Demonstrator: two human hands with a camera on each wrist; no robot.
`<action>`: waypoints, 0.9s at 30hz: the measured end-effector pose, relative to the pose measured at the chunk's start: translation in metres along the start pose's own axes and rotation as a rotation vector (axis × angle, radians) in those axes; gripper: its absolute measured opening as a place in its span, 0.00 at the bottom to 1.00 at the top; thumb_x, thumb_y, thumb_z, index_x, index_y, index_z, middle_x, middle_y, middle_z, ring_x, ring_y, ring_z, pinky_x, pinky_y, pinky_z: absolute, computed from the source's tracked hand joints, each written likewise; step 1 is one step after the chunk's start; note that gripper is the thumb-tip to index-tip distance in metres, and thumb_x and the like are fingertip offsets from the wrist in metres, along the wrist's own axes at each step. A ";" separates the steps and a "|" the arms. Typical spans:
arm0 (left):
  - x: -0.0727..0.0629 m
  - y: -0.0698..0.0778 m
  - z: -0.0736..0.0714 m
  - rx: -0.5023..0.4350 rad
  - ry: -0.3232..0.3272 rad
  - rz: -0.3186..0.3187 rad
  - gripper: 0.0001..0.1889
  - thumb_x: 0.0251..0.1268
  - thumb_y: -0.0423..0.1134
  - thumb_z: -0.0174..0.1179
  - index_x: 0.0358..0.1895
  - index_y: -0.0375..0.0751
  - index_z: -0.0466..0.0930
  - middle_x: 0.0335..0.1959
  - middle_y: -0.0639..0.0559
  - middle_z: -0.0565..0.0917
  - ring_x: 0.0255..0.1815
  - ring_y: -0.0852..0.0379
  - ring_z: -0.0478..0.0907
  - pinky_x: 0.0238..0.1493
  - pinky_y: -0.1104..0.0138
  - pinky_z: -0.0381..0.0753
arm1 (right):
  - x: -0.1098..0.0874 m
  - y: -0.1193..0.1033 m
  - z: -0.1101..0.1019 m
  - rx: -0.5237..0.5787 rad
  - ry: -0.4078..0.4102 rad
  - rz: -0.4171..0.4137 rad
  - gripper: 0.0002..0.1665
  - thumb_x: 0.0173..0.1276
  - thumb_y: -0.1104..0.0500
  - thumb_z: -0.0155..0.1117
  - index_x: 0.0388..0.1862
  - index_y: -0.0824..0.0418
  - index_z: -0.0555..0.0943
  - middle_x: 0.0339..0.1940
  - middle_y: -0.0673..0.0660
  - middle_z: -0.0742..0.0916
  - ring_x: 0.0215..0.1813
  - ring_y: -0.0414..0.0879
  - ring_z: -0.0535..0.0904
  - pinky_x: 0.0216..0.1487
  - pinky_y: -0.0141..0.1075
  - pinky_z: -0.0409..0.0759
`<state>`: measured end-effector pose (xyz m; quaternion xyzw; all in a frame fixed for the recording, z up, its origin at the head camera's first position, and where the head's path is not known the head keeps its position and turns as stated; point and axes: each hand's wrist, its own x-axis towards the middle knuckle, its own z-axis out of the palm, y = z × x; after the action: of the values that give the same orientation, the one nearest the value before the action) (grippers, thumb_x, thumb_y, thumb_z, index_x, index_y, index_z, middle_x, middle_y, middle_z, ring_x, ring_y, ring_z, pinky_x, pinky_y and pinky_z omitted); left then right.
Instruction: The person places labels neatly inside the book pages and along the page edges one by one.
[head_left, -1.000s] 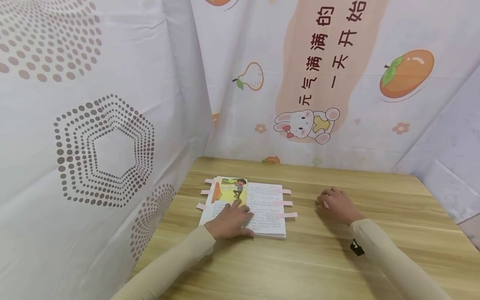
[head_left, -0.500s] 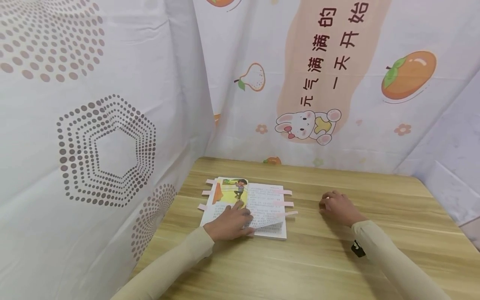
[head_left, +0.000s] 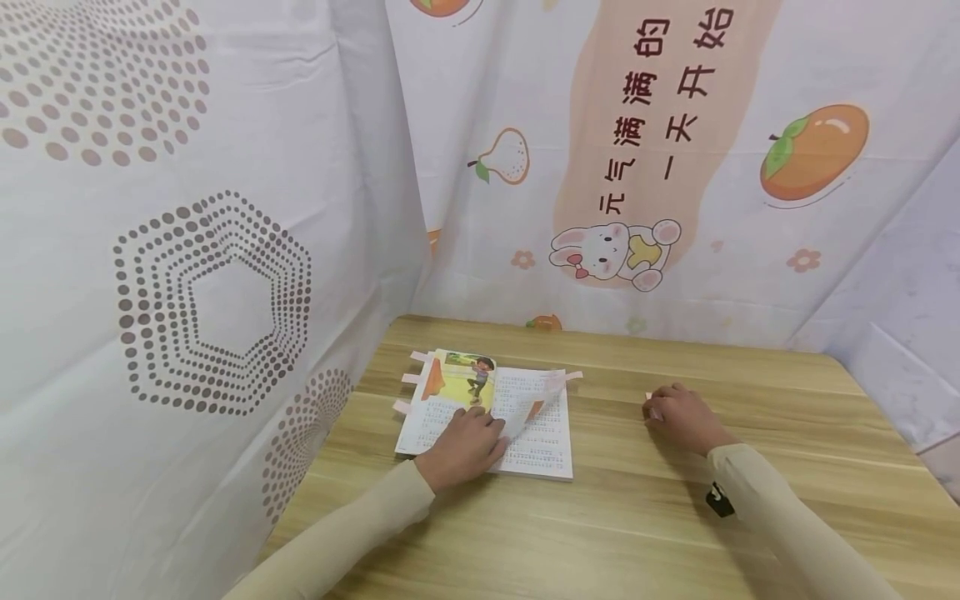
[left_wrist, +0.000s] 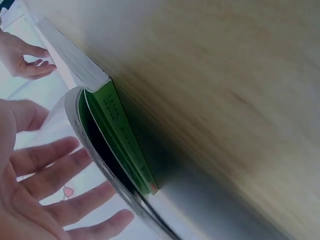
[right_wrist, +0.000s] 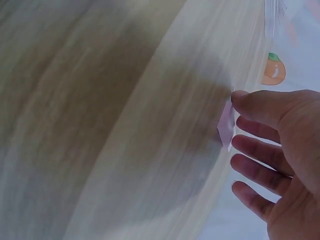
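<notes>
An open book (head_left: 442,429) with a picture page lies at the left of the table; in the left wrist view its green cover (left_wrist: 120,130) shows at the edge. My left hand (head_left: 465,446) rests on the book's lower middle, fingers spread and relaxed, thumb beside a right-hand page (head_left: 534,398) that is lifted and curling over. To the right, my right hand (head_left: 682,417) is apart from the book. It pinches a small pink paper tab (right_wrist: 226,125) between thumb and index finger, the other fingers loosely bent.
Pink tabs (head_left: 402,407) stick out from the book's left edge, and one tab (head_left: 573,375) shows at its right. The wooden table (head_left: 570,542) meets printed cloth (head_left: 495,275) at the back and a dotted cloth (head_left: 352,292) on the left.
The right-hand page, flat at first, has risen from its lower corner and curled towards the left. My left hand has shifted slightly; my right hand has moved a little to the right.
</notes>
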<state>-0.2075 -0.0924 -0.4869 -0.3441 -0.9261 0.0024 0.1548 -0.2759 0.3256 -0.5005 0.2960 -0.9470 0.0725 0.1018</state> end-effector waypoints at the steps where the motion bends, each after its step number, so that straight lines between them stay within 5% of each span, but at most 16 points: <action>1: 0.000 0.000 0.000 0.021 0.004 -0.005 0.13 0.77 0.46 0.58 0.44 0.42 0.87 0.38 0.50 0.88 0.43 0.50 0.84 0.36 0.57 0.80 | 0.000 0.000 0.000 0.009 0.003 -0.002 0.03 0.65 0.62 0.75 0.33 0.54 0.88 0.45 0.63 0.88 0.47 0.62 0.80 0.45 0.61 0.80; 5: 0.000 0.000 0.000 0.108 0.058 -0.027 0.16 0.74 0.48 0.61 0.47 0.38 0.84 0.42 0.47 0.88 0.42 0.50 0.84 0.37 0.57 0.82 | -0.002 0.001 -0.001 0.031 0.020 -0.016 0.08 0.65 0.64 0.74 0.29 0.52 0.87 0.42 0.61 0.89 0.42 0.59 0.80 0.42 0.57 0.81; 9: 0.001 -0.003 0.002 0.140 0.159 -0.068 0.33 0.66 0.52 0.69 0.61 0.28 0.73 0.48 0.40 0.82 0.40 0.49 0.82 0.37 0.57 0.83 | -0.003 0.001 -0.004 0.037 0.037 -0.018 0.09 0.64 0.66 0.73 0.28 0.53 0.87 0.39 0.60 0.89 0.39 0.56 0.80 0.38 0.53 0.82; 14: 0.005 -0.009 0.004 0.119 0.272 -0.039 0.44 0.54 0.52 0.79 0.66 0.27 0.68 0.62 0.30 0.73 0.56 0.42 0.77 0.53 0.55 0.82 | -0.002 -0.001 -0.008 0.042 0.008 -0.014 0.07 0.62 0.66 0.75 0.28 0.56 0.87 0.39 0.61 0.89 0.40 0.58 0.81 0.36 0.52 0.82; 19: 0.007 -0.008 0.003 0.216 0.171 0.054 0.25 0.62 0.46 0.72 0.60 0.41 0.79 0.70 0.33 0.69 0.74 0.36 0.63 0.70 0.49 0.68 | -0.002 -0.001 -0.012 0.062 -0.058 0.018 0.05 0.59 0.63 0.79 0.32 0.59 0.88 0.42 0.63 0.89 0.44 0.63 0.82 0.42 0.57 0.82; 23: 0.005 -0.005 0.004 0.250 0.089 0.096 0.16 0.66 0.37 0.65 0.57 0.51 0.83 0.71 0.45 0.72 0.78 0.40 0.57 0.70 0.45 0.65 | -0.001 0.001 -0.011 0.067 -0.076 0.017 0.07 0.59 0.64 0.79 0.35 0.61 0.89 0.43 0.63 0.89 0.45 0.63 0.83 0.44 0.58 0.83; 27: 0.002 -0.005 0.006 0.265 0.099 0.128 0.16 0.64 0.33 0.64 0.53 0.53 0.85 0.67 0.52 0.77 0.79 0.42 0.59 0.68 0.43 0.65 | -0.001 0.003 -0.011 0.068 -0.048 -0.024 0.05 0.61 0.67 0.76 0.36 0.63 0.90 0.41 0.63 0.89 0.42 0.61 0.84 0.42 0.56 0.84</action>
<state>-0.2141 -0.0945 -0.4910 -0.3786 -0.8852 0.1173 0.2436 -0.2753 0.3311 -0.4898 0.3125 -0.9425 0.0962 0.0695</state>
